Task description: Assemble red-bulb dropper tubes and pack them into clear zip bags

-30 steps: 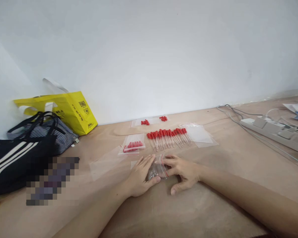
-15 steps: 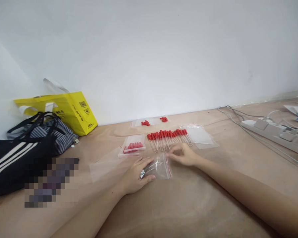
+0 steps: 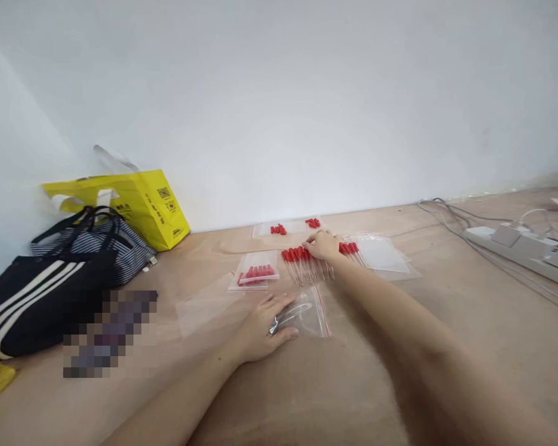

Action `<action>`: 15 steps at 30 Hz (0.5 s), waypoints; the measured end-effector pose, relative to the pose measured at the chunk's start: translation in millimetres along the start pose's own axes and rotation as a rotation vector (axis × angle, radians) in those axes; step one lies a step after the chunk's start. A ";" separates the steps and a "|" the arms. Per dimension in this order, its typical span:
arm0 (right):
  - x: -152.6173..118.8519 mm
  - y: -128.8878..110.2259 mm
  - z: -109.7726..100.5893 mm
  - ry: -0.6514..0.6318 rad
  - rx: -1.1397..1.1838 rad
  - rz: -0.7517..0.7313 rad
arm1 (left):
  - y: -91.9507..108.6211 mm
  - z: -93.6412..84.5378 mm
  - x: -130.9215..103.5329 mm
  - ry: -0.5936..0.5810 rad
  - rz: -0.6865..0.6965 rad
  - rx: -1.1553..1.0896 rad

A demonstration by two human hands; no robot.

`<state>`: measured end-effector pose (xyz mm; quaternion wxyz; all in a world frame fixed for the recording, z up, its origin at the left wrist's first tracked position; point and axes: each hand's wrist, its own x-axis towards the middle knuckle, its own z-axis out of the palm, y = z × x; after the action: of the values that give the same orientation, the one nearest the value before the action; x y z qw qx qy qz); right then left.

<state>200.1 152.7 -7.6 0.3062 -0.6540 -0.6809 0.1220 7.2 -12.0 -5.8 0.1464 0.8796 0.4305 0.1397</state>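
We have the clear bag (image 3: pixel 312 316) flat on the table (image 3: pixel 307 396), just in front of the row of droppers (image 3: pixel 296 254), its red-edged end toward our right. Our left hand (image 3: pixel 265 328) lies on its other end, spread wide, thumb apart from the fingers, pinning rather than gripping it. We see no red tops inside; glare hides part of the film.

Our right hand (image 3: pixel 324 244) is over the middle of the row, fingers bent and narrow at the red tops. Whether they have closed on a dropper we cannot tell, as the hand covers that part.

We judge the step in hand to be a reach into the row while the bag is steadied. The next move calls for a light pinch on a red top, lifted clear so that the neighbours, lying close together, are not dragged along, with the left hand holding the bag down.

Left of the row we see packets (image 3: pixel 259 271) with red tops showing through; right of it, spare bags (image 3: pixel 385 255). Behind, near the wall (image 3: pixel 279 111), lie two clusters of red pieces (image 3: pixel 278 230). Farther out are the power strip (image 3: pixel 530 257) on our right and the yellow bag (image 3: pixel 153 210) on our left.
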 end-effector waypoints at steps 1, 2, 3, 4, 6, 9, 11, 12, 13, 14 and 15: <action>2.0 -0.4 1.1 -0.001 0.025 0.010 | 0.2 -0.2 -0.2 -0.001 -0.002 0.000; 4.1 -0.4 1.2 -0.001 0.052 0.018 | 0.5 -0.4 -0.4 -0.003 -0.007 0.004; 6.0 -0.1 0.1 -0.007 0.090 0.027 | 0.9 -0.6 -0.6 -0.006 -0.014 0.008; 7.6 0.8 -2.4 -0.020 0.137 0.033 | 1.4 -0.9 -0.7 -0.008 -0.021 0.013; 9.1 4.2 -11.9 -0.061 0.257 0.029 | 2.5 -1.2 -0.8 -0.011 -0.028 0.018; 1.8 15.7 -34.2 -0.098 0.466 -0.009 | 3.4 -0.8 0.5 0.004 -0.039 0.022; -11.5 27.8 -48.7 -0.073 0.584 -0.023 | 3.9 -0.3 2.0 0.014 -0.053 0.025; -20.5 34.6 -54.1 -0.055 0.633 -0.021 | 4.1 -0.1 2.8 0.018 -0.060 0.026; -30.6 41.3 -57.7 -0.031 0.694 -0.015 | 4.4 0.2 3.5 0.021 -0.065 0.026; -41.2 47.4 -59.4 0.003 0.839 0.008 | 4.6 0.3 4.0 0.025 -0.069 0.024; -51.7 52.6 -59.3 0.013 0.937 0.041 | 4.8 0.5 4.4 0.027 -0.072 0.022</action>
<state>275.1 94.9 -4.3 0.5703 -0.4595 -0.5374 0.4181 13.4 -11.4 -3.9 0.1356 0.8631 0.4654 0.1414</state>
